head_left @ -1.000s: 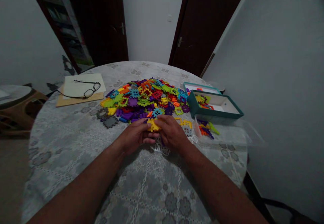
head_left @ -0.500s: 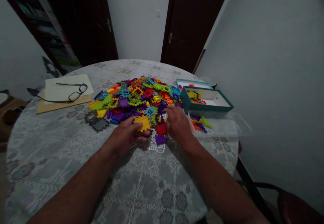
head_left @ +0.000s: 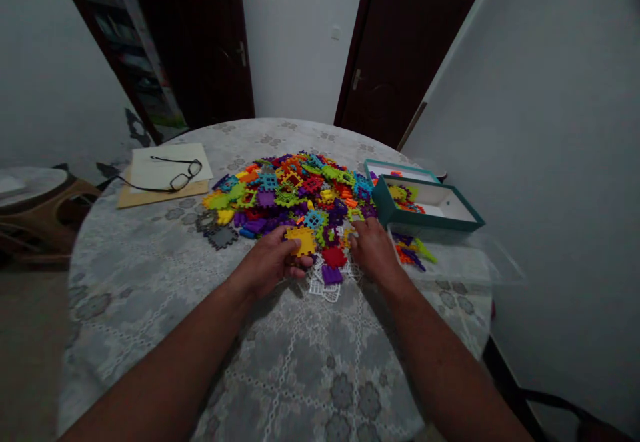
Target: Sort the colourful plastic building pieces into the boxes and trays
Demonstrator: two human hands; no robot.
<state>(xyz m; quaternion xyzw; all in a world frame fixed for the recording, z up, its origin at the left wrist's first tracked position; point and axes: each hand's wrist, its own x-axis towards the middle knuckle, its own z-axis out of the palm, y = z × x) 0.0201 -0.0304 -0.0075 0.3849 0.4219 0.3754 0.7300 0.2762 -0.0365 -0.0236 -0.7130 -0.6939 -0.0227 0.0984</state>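
A heap of coloured interlocking plastic tiles (head_left: 295, 192) covers the middle of a round table (head_left: 150, 275). My left hand (head_left: 270, 262) is closed on a yellow tile piece (head_left: 301, 241) just in front of the heap. My right hand (head_left: 373, 249) rests on tiles at the heap's near right edge, fingers curled down over them; what it grips is hidden. Between my hands lie a red tile (head_left: 334, 256), a purple tile (head_left: 331, 274) and white lattice tiles (head_left: 323, 289).
A teal box (head_left: 425, 205) with a few tiles and its lid (head_left: 395, 170) stand at the right. A clear plastic bag (head_left: 450, 259) with tiles lies before it. Glasses (head_left: 175, 177) rest on papers (head_left: 160, 175) at the left. Two dark doors stand behind.
My hands have parted: the left keeps the yellow piece, the right has moved right onto the heap's edge. The red and purple tiles now show between them.
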